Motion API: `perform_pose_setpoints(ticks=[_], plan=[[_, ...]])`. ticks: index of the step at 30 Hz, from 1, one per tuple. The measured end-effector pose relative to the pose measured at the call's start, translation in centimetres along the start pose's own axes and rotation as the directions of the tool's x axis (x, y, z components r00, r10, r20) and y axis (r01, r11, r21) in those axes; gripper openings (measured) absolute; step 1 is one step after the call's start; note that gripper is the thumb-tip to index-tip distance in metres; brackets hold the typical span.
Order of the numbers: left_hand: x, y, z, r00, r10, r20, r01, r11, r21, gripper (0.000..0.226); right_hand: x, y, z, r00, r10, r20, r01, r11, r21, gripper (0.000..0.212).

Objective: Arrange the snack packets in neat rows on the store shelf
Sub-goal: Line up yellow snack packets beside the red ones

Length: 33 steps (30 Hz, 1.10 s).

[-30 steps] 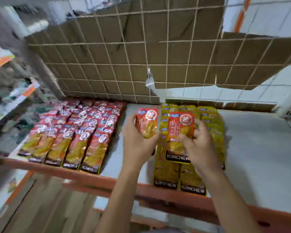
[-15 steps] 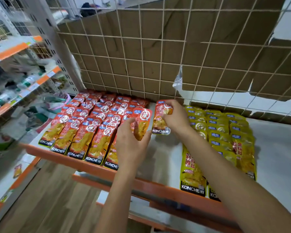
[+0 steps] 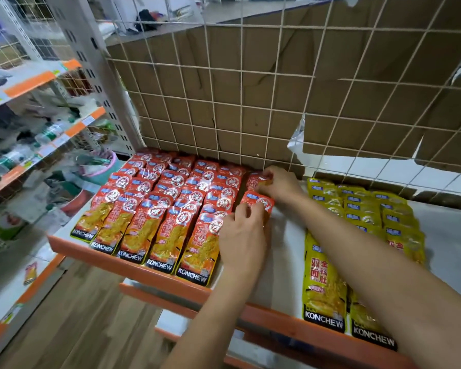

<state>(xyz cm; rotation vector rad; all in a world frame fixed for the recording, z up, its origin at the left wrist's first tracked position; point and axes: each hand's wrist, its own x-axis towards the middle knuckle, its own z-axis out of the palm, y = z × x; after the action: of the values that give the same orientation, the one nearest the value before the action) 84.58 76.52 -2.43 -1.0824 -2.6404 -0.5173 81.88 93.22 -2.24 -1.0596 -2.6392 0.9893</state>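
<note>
I see left hand (image 3: 241, 235) curled, pinching near red packet (image 3: 261, 202) just right of red rows (image 3: 165, 206), right hand (image 3: 281, 183) pinching far red packet (image 3: 256, 181) behind it by the wire mesh (image 3: 241, 102), can't tell if either touches the shelf (image 3: 450, 235), yellow rows (image 3: 357, 209) well apart to the right

Both red packets (image 3: 258, 203) now beside red rows (image 3: 171, 198)

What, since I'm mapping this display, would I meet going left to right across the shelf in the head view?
Red packets → left hand → right hand → bare shelf → yellow packets.
</note>
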Motion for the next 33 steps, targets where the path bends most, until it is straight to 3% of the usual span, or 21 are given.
perform_pose_setpoints(ticks=[5, 8, 11, 17, 23, 25, 27, 33], plan=[[0.3, 1.1, 1.7, 0.999, 0.031, -0.018, -0.029, 0.995, 0.097, 0.015, 0.9, 0.3, -0.2, 0.998, -0.05, 0.031, 0.054, 0.992, -0.112, 0.041], [1.4, 1.5, 2.8, 1.0, 0.008, 0.024, -0.01, 0.993, 0.117, 0.011, 1.4, 0.3, -0.7, 0.999, -0.027, 0.038, 0.029, 0.997, -0.071, 0.027], [2.6, 2.1, 3.8, 0.999, -0.013, 0.052, 0.006, 0.992, 0.128, 0.008, 1.7, 0.4, -1.1, 0.998, 0.007, 0.058, -0.007, 1.0, -0.007, 0.033], [4.8, 2.3, 5.3, 0.996, -0.066, 0.064, 0.057, 0.989, 0.139, 0.031, 1.8, 0.9, -1.4, 0.998, -0.02, 0.062, 0.021, 1.0, -0.008, 0.037], [5.9, 2.4, 5.9, 0.984, -0.134, 0.119, 0.118, 0.984, 0.133, 0.041, 1.9, 1.3, -1.3, 0.997, -0.051, 0.051, 0.053, 0.998, -0.042, 0.026], [6.1, 2.3, 5.8, 0.982, -0.128, 0.139, 0.11, 0.985, 0.133, 0.037, 2.0, 1.3, -1.4, 0.997, -0.049, 0.067, 0.053, 0.998, -0.045, 0.027], [6.2, 2.2, 5.7, 0.983, -0.102, 0.155, 0.08, 0.986, 0.147, 0.014, 2.0, 1.2, -1.6, 0.995, -0.045, 0.088, 0.051, 0.996, -0.067, 0.029], [6.1, 2.2, 6.0, 0.974, -0.123, 0.189, 0.098, 0.986, 0.136, 0.039, 1.6, 1.0, -1.8, 0.997, -0.034, 0.071, 0.04, 0.996, -0.083, 0.035]])
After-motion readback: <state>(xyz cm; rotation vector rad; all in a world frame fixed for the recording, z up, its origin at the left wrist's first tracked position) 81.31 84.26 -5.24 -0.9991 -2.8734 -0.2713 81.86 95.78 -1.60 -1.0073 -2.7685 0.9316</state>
